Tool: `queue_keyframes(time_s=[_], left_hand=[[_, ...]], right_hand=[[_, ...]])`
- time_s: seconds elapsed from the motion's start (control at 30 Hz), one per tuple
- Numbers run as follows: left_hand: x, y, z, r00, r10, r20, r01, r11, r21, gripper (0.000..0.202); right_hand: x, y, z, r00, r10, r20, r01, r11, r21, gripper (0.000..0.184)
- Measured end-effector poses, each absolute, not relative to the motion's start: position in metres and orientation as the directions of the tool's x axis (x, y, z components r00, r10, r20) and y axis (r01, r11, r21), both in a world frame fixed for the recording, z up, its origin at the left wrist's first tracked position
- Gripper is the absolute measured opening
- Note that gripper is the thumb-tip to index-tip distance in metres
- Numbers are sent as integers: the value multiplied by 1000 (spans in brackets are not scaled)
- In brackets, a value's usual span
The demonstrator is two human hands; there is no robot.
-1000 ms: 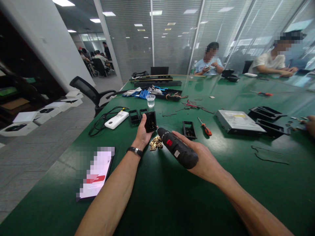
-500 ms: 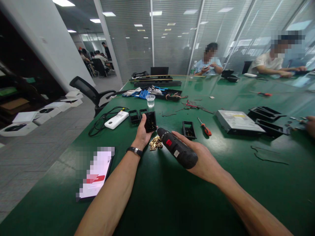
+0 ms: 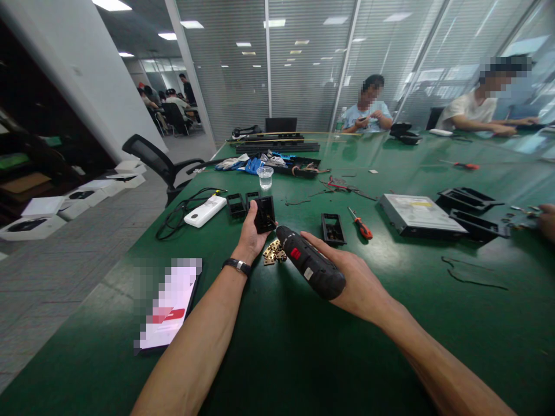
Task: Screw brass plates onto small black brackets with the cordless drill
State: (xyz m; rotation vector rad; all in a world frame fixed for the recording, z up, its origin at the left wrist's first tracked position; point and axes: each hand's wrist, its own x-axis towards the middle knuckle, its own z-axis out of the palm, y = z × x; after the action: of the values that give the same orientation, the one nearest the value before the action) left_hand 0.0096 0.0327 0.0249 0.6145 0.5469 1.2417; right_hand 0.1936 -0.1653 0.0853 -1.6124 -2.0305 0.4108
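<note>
My left hand [image 3: 250, 236] grips a small black plastic frame [image 3: 265, 213] and holds it upright on the green table [image 3: 303, 346]. My right hand [image 3: 358, 280] is wrapped round a black electric screwdriver [image 3: 310, 268] with a red label, whose tip points into the frame. A small pile of brass parts [image 3: 273, 252] lies on the table between both hands. More black frames [image 3: 236, 205] stand just left of the held one, and another black frame [image 3: 333, 229] lies to the right.
A phone [image 3: 167, 306] lies at the near left. A white power bank [image 3: 205, 211] with black cable, a plastic cup [image 3: 265, 177], a red-handled screwdriver [image 3: 361, 224], an optical drive [image 3: 418, 214] and black trays [image 3: 470, 199] lie further off. Two people sit at the far side; another person's hand [image 3: 547, 221] shows at the right edge.
The screwdriver and my right hand have shifted slightly left and forward, bringing the tip to the frame. My left hand stays put.
</note>
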Motion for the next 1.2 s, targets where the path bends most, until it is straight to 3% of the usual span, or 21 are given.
queue_keyframes(time_s=[1.2], left_hand=[[10, 33, 25, 251, 966, -61, -693, 223, 685, 51]], right_hand=[[196, -165, 84, -159, 963, 219, 809, 254, -530, 96]])
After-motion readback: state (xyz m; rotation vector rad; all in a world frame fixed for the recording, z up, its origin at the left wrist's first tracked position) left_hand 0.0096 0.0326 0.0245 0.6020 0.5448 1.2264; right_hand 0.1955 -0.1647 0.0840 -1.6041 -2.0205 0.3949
